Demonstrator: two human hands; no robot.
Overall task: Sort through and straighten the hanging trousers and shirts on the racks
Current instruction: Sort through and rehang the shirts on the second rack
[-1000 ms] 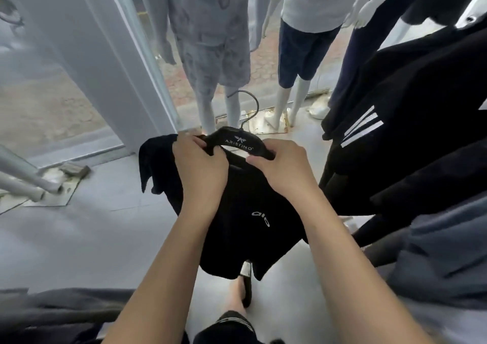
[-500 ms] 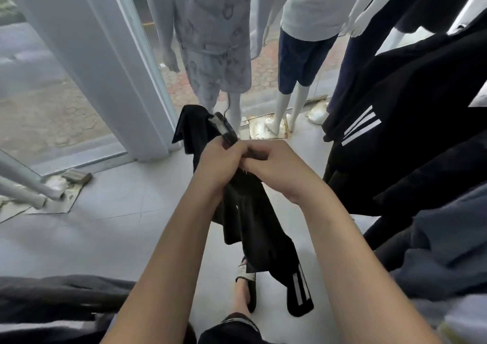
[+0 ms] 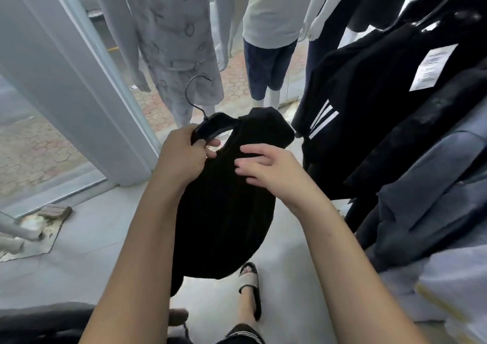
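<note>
Black garment [image 3: 224, 212] hangs from a hanger [image 3: 212, 125], held above the floor, left of the racked clothes [image 3: 369, 85]. Left hand [image 3: 181, 156] grips the hanger, fingers curled. Right hand [image 3: 271, 169] rests on the garment, fingers loosely extended.

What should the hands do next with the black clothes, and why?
Probably the right hand should pull the black garment straight on the black wire-hooked hanger: the left hand grips that hanger, and the cloth sits bunched at one end.

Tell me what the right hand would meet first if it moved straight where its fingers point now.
Probably the left hand, which grips the black hanger; the right hand points across the black garment toward it. Depth is unclear.
</note>
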